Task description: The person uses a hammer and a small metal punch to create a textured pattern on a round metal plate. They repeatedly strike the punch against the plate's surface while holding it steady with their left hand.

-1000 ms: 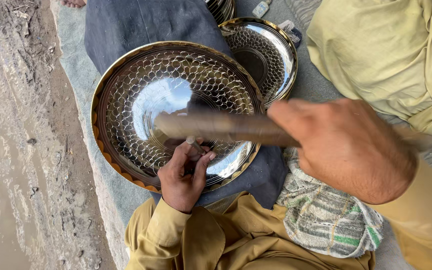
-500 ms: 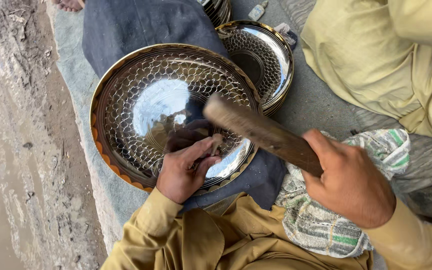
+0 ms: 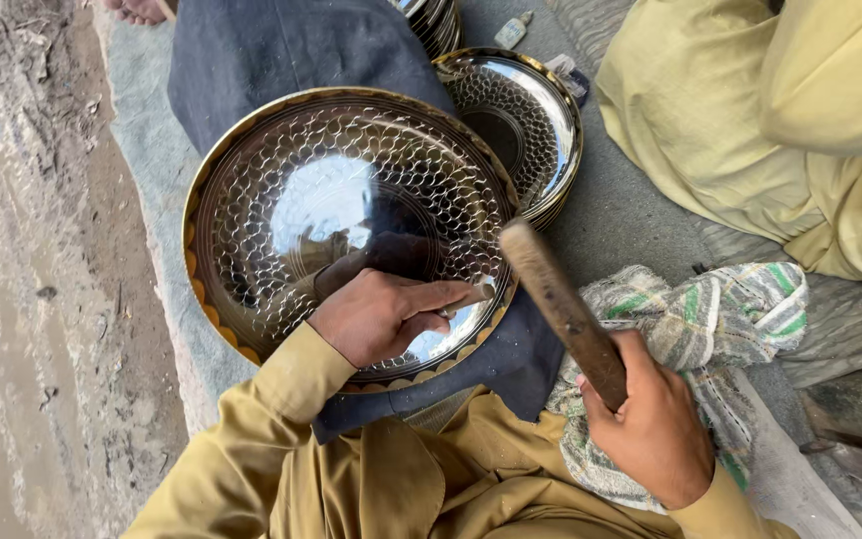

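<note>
Bare, muddy ground runs down the left side, and a pale grey mat beside it carries the work, with a dark blue cloth spread over it. On that cloth lies a large round metal tray, its bright surface covered in a scale-like hammered pattern with a smooth mirror centre and a golden scalloped rim. Its left edge lies near the mat's border, with little free room before the dirt. The left hand rests on the tray's near part, fingers pressed together and pinching a small metal punch against the surface near the lower right rim. Just right of the rim, the right hand has its fingers wrapped around a wooden-handled hammer, whose end hangs above the tray's edge. A striped rag lies under that hand. Behind the tray, touching its far right rim, sits a stack of smaller patterned plates. Another person's yellow garment fills the upper right.
</note>
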